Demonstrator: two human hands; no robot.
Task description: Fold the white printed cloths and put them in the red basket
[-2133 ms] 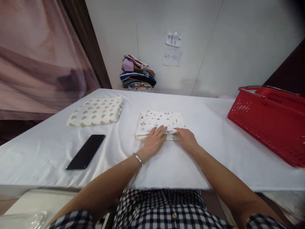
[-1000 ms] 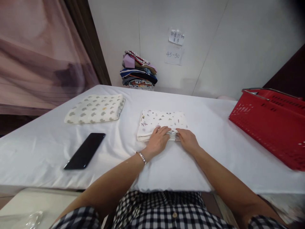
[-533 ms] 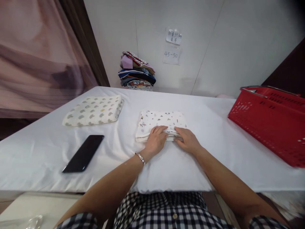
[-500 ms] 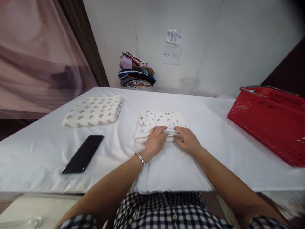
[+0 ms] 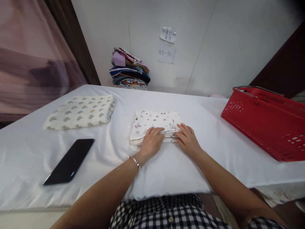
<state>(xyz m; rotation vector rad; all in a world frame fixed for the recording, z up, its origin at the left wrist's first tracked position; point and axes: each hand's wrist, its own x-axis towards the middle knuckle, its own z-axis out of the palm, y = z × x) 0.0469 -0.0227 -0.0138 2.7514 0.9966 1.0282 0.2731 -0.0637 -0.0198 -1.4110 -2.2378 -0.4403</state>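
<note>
A white cloth (image 5: 156,119) with small coloured prints lies folded in several layers on the white-covered table. My left hand (image 5: 152,140), with a silver bracelet at its wrist, grips the cloth's front edge, fingers bent over the top and thumb at the layers. At the front right corner, my right hand (image 5: 189,140) touches the cloth with its fingers a little apart. The layers bunch slightly between the hands. To the left lies another folded cloth (image 5: 81,111), cream with grey mouse-head shapes.
A black phone (image 5: 70,162) lies at the left front of the table (image 5: 176,178). A red plastic basket (image 5: 262,124) with metal handles stands at the right. Behind the table rises a stack of folded fabrics (image 5: 130,70) against the wall, near paper notes (image 5: 166,44).
My right hand has shifted slightly, and its fingers are more spread and raised at the cloth's corner. My left hand keeps its place on the edge. The whole view has tilted and shifted a little.
</note>
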